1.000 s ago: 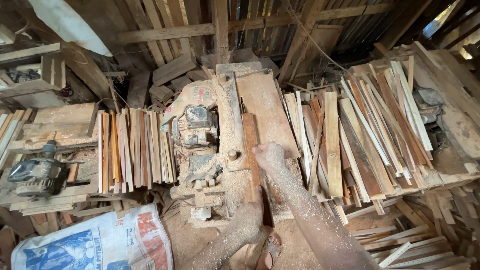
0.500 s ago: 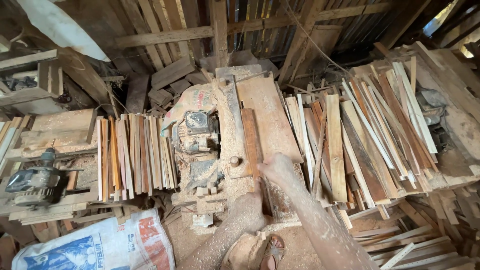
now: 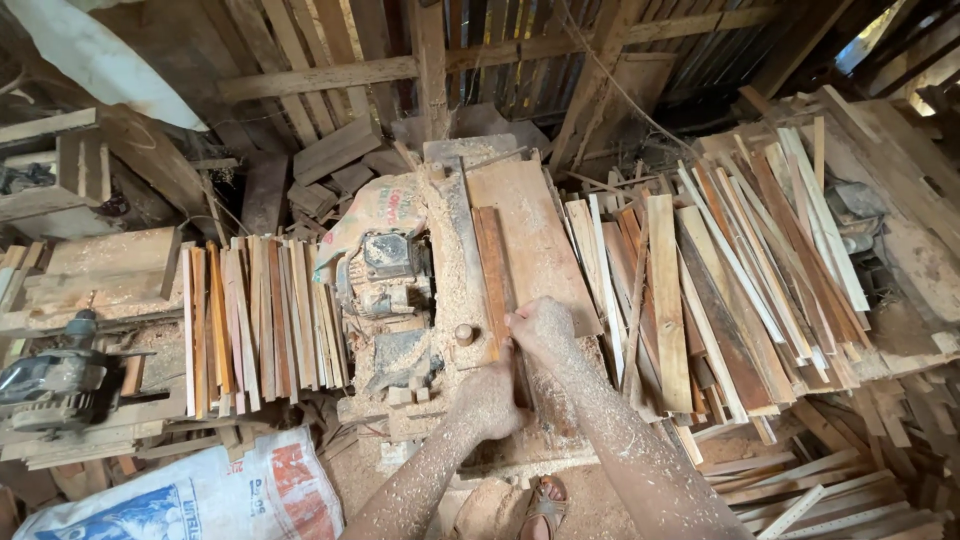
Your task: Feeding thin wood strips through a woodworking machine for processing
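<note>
Since a second earlier, both sawdust-coated hands were brought onto the narrow wooden strip (image 3: 492,275): right hand (image 3: 541,328) and left hand (image 3: 490,398) pressed flat, neither closed around it.

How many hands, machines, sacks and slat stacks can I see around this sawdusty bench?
Hands: 2, left hand and right hand, both on the narrow wood strip
Machines: 2, bench motor, grey tool
Printed sacks: 1
Slat stacks: 2
Total: 7

I am counting two hands, my left hand (image 3: 492,398) and right hand (image 3: 541,328), one wooden strip (image 3: 494,270) under them, one motor (image 3: 385,270) (dusty), and one printed sack (image 3: 200,495).
</note>
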